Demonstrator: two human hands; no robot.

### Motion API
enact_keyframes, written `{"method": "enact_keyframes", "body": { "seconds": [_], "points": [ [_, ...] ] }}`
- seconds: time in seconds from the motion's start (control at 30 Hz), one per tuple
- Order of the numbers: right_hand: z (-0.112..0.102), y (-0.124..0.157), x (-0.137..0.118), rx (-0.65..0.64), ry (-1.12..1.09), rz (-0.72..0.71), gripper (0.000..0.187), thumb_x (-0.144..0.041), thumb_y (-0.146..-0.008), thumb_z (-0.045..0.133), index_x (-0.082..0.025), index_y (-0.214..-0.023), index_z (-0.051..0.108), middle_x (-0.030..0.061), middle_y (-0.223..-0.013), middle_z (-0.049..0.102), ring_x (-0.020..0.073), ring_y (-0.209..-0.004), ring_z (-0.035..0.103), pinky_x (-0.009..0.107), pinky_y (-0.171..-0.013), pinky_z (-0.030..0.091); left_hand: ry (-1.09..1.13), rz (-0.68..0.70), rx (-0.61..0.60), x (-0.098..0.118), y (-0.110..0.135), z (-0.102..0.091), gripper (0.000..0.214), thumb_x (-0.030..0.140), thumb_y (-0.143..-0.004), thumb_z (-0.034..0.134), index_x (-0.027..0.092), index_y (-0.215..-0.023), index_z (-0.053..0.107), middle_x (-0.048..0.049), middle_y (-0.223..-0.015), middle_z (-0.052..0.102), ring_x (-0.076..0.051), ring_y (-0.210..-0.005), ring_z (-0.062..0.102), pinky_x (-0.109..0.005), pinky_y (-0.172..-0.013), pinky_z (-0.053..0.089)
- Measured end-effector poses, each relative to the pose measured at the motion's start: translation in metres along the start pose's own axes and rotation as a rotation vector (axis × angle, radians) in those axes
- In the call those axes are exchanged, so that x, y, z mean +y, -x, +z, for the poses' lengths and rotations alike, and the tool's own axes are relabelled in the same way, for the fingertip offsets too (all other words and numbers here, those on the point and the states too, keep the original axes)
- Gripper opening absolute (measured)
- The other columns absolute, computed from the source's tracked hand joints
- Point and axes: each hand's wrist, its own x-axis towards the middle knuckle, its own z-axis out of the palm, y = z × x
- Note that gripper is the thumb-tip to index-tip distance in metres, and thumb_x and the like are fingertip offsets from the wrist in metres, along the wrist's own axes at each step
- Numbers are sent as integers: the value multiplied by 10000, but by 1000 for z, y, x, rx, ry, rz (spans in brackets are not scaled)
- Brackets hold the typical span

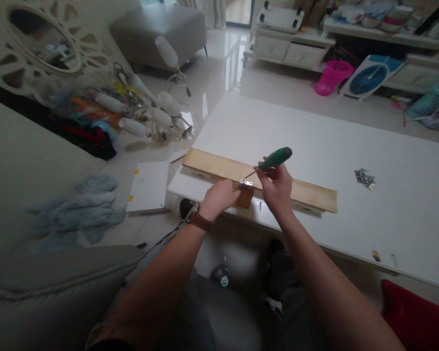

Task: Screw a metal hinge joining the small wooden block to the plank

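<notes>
A metal hinge (246, 183) lies at the front edge of a long wooden board (219, 166), over a small brown wooden block (245, 199). My right hand (279, 187) grips a green-handled screwdriver (276, 158), its shaft slanting down left with the tip at the hinge. My left hand (222, 196) is closed at the block's left edge beside the hinge; its curled fingers are partly hidden. A single screw (260, 206) lies on the white panel (270, 117) just right of the block. Farther right on the panel sits a pile of screws and metal hardware (365, 179).
Two small objects lie near the panel's front right edge, one of them brownish (376, 255). A white box-like piece (148, 186) is on the floor at left, near a chandelier (157, 112). A bottle (222, 275) stands between my legs. Red fabric (413, 312) is at lower right.
</notes>
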Motion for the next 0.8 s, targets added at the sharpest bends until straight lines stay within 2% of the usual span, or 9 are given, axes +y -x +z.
{"method": "enact_keyframes", "body": {
  "seconds": [0.1, 0.23, 0.47, 0.63, 0.8],
  "points": [
    [4, 2, 1, -18, -14, -14, 272, -322, -871, 734, -244, -1129, 696, 71, -1055, 798, 226, -922, 766, 398, -822, 634, 42, 14, 23, 2, 0, 0, 289, 382, -965, 584, 156, -1005, 760, -190, -1066, 787, -298, -1007, 752, -367, -882, 556],
    [8, 4, 1, -38, 6, -30, 252, -314, -872, 722, -248, -1112, 684, 69, -1053, 801, 228, -917, 770, 396, -809, 632, 102, 30, 119, 4, -3, 0, 219, 247, -976, 554, 179, -1080, 734, -148, -1128, 783, -269, -1060, 732, -342, -897, 540],
    [7, 5, -2, -51, 2, -26, 239, -319, -863, 729, -243, -1085, 687, 65, -1016, 796, 222, -875, 764, 384, -775, 618, 275, 79, 297, 7, -10, -6, 300, 75, -947, 504, 160, -1165, 692, -124, -1136, 766, -216, -1036, 699, -328, -940, 523],
    [6, 4, -6, -80, 19, -20, 237, -323, -862, 734, -240, -1079, 686, 58, -1002, 801, 220, -870, 765, 360, -742, 607, 477, 182, 395, 14, -14, -14, 302, 14, -898, 503, 155, -1112, 662, -89, -1082, 747, -165, -938, 686, -287, -867, 542],
    [6, 4, -9, -92, 27, -35, 207, -298, -876, 716, -240, -1072, 685, 54, -1014, 797, 214, -888, 760, 335, -715, 594, 672, 336, 457, 25, -11, -20, 254, 33, -918, 524, 165, -1101, 643, -75, -1080, 744, -151, -985, 698, -255, -820, 552]
  ]
}}
